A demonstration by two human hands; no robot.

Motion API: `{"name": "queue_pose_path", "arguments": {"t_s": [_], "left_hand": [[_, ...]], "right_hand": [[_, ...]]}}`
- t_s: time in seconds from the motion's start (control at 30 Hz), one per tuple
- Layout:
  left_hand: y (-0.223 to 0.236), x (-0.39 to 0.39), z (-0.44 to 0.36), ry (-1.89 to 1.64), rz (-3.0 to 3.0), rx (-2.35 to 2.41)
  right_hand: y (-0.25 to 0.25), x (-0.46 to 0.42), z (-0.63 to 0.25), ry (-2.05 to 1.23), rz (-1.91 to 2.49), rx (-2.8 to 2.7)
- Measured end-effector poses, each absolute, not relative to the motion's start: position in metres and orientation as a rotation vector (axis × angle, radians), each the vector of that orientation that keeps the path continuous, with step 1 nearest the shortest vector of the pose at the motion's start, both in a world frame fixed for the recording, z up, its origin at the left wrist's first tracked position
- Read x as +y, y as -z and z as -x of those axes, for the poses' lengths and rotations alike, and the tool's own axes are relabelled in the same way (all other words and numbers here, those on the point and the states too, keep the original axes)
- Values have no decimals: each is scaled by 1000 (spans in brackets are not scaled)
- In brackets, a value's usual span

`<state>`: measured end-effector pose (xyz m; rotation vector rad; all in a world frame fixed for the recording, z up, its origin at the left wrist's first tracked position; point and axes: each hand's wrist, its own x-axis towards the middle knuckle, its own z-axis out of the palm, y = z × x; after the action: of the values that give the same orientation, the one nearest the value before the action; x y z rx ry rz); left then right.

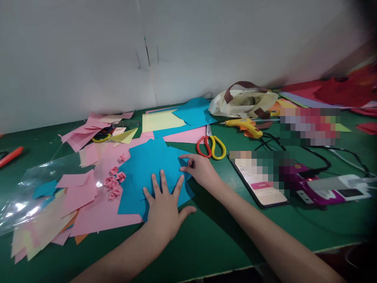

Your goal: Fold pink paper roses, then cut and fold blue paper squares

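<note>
Blue paper sheets [144, 165] lie in overlapping pieces on the green table. My left hand [165, 208] rests flat on their lower part with its fingers spread, and nothing is held in it. At the right side of the blue paper is my right hand [200, 169]. Its thumb and index fingertips are a little apart over the paper, and the other fingers are curled. Several small folded pink paper flowers [113, 181] sit left of the blue sheets, on a large pink sheet [97, 216]. Scissors with one red and one yellow handle [211, 145] lie just beyond my right hand.
Paper scraps [44, 228] and clear plastic film [26, 196] cover the left side. A yellow glue gun [246, 126], a phone [262, 188], and a purple power strip [318, 192] with cables lie to the right. Behind stands a cloth bag [224, 104] near the wall [88, 59].
</note>
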<state>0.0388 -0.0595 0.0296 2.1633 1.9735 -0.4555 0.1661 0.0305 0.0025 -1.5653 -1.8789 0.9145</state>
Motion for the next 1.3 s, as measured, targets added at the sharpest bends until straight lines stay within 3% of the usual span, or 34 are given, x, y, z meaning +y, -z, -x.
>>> {"name": "queue_pose_path", "arguments": {"t_s": [0.47, 0.7, 1.0, 1.3], "left_hand": [[-28, -59, -37, 426, -2189, 1963], [-27, -60, -35, 412, -2211, 1953], [-36, -56, -41, 583, -2120, 2012], [-33, -56, -40, 578, -2185, 2031]], "right_hand": [[-6, 26, -166, -730, 1446, -2044], [-13, 17, -160, -303, 1365, -2249], [-20, 15, -160, -441, 1531, -2360], [-14, 22, -164, -374, 1338, -2553]]}}
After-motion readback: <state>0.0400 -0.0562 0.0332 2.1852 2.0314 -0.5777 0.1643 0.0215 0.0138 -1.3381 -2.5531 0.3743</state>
